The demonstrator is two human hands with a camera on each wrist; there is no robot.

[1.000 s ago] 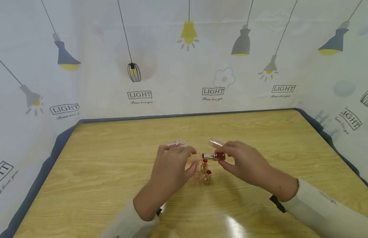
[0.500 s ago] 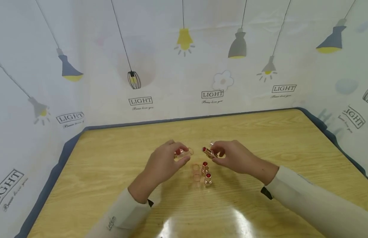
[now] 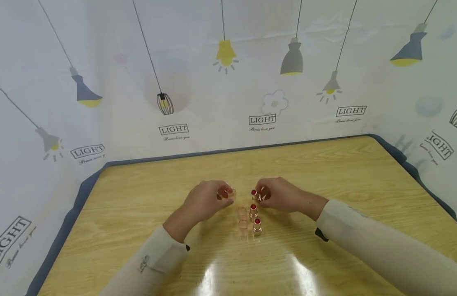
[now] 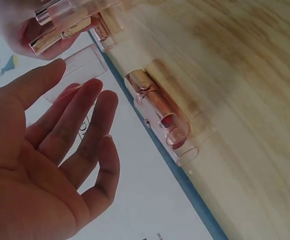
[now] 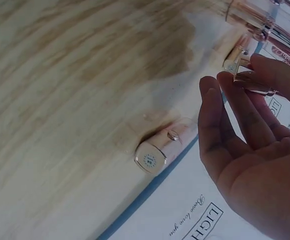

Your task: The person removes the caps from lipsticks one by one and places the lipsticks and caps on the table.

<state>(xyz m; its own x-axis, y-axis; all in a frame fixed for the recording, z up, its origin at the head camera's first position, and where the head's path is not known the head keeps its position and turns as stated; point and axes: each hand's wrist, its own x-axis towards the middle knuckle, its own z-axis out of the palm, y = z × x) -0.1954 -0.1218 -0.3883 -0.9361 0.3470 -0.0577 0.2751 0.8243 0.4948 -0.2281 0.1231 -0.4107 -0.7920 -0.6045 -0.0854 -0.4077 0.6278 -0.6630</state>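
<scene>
My left hand (image 3: 206,200) pinches a clear lipstick cap (image 4: 87,64) between thumb and fingertips, just above the table. Opposite it, my right hand (image 3: 282,194) holds an uncapped lipstick (image 3: 255,193) by its gold tube, its red tip facing up. Nearer the body, two uncapped lipsticks (image 3: 257,226) stand upright in a row with it. Left of these stand two clear caps (image 3: 243,224). Beyond my left hand, lipsticks under clear caps (image 4: 157,107) lie on their sides. In the right wrist view another capped lipstick (image 5: 154,155) lies with its round labelled base showing.
The wood-grain table (image 3: 147,255) has a dark blue edge against the back and sides. A pale curtain (image 3: 213,102) printed with lamps and lettering hangs around it. Glare spots shine on the front of the tabletop.
The cap and lipstick, end to end at first, have come apart. My right hand has turned its lipstick upright and lowered it behind the standing pair; my left hand has drawn the cap leftward.
</scene>
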